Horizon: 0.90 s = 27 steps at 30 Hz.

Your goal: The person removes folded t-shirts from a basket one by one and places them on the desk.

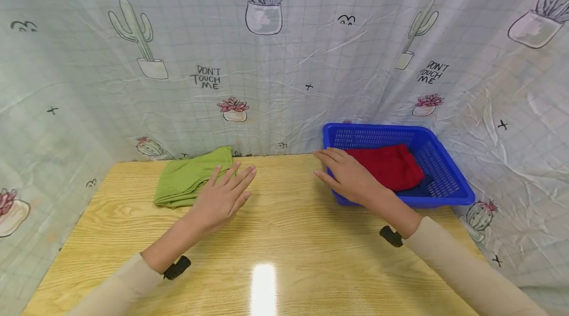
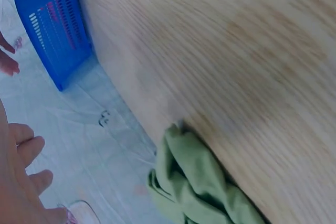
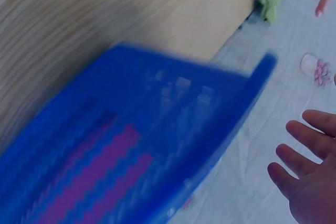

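Observation:
My left hand (image 1: 221, 201), fingers spread and straight, hovers by the right side of a folded green cloth (image 1: 178, 180) on the table. That cloth also shows in the left wrist view as a rumpled green cloth (image 2: 194, 182). My right hand (image 1: 348, 173) is held out over the left end of a blue plastic basket (image 1: 449, 200), its fingers extended and nothing in them. Inside the basket lies a folded red cloth (image 1: 386, 165), with a dark blue cloth (image 1: 420, 188) partly hidden under it. Whether either hand touches anything is hard to tell.
The wooden table (image 1: 284, 237) meets a hanging curtain (image 1: 284, 59) printed with potted cacti at its back and sides. A dark wrist device (image 1: 177, 267) sits under the left wrist, another wrist device (image 1: 391, 236) under the right.

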Each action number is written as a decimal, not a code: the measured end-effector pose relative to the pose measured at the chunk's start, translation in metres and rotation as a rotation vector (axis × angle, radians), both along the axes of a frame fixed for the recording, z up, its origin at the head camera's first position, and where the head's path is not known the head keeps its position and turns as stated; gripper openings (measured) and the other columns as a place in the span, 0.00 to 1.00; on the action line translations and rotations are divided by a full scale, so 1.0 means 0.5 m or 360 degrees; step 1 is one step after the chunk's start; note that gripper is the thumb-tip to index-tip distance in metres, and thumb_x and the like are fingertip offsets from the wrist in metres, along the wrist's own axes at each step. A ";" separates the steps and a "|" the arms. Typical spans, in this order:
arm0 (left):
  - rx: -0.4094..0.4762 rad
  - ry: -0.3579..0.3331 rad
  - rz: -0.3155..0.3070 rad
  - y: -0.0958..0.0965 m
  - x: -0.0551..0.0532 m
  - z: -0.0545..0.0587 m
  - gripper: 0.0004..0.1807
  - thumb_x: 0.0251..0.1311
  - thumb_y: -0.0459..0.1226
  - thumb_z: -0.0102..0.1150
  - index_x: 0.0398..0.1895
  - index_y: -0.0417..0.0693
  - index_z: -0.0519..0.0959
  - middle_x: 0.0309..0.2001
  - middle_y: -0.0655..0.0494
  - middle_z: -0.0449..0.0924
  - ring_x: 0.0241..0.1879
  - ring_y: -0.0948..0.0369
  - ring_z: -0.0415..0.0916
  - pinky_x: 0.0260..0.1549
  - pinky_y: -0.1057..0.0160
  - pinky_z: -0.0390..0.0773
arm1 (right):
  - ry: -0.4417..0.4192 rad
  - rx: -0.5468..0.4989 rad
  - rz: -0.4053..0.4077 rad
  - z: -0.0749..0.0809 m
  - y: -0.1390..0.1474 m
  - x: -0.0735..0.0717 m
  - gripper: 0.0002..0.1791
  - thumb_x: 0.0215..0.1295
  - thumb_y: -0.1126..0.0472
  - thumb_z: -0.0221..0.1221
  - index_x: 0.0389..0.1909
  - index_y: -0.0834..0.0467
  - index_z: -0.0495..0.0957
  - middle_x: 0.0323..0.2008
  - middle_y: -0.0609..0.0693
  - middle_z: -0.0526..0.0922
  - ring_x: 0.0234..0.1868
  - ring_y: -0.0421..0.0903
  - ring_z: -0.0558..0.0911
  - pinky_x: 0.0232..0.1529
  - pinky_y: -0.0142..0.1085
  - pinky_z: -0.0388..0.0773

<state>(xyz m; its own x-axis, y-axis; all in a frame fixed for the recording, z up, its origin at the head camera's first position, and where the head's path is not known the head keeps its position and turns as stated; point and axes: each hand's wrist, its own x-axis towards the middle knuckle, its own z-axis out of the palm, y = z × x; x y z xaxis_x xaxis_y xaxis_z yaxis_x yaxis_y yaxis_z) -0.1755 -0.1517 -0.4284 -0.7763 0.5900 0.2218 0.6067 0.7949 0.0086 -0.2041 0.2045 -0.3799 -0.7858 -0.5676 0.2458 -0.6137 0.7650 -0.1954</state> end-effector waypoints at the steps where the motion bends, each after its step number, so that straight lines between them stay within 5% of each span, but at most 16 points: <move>1: 0.0001 0.0001 -0.0013 0.006 -0.001 0.001 0.32 0.80 0.50 0.40 0.82 0.52 0.53 0.80 0.56 0.53 0.80 0.50 0.46 0.76 0.40 0.38 | 0.0008 0.0027 -0.0008 0.004 0.014 0.001 0.30 0.77 0.50 0.55 0.71 0.64 0.70 0.68 0.60 0.73 0.72 0.61 0.67 0.73 0.56 0.61; 13: 0.0018 -0.0041 -0.0140 0.072 -0.012 0.007 0.33 0.82 0.51 0.34 0.81 0.43 0.53 0.80 0.50 0.51 0.80 0.53 0.45 0.77 0.48 0.45 | -0.0091 0.0172 -0.0228 0.045 0.137 0.019 0.31 0.78 0.52 0.54 0.73 0.66 0.67 0.71 0.67 0.69 0.73 0.64 0.65 0.71 0.58 0.62; 27: 0.0084 -0.0047 -0.0232 0.098 -0.008 0.014 0.34 0.80 0.52 0.39 0.80 0.44 0.56 0.80 0.49 0.53 0.79 0.51 0.47 0.77 0.47 0.47 | -0.0009 0.0280 -0.0327 0.102 0.237 0.041 0.26 0.79 0.54 0.53 0.70 0.66 0.72 0.68 0.70 0.70 0.69 0.69 0.69 0.68 0.63 0.63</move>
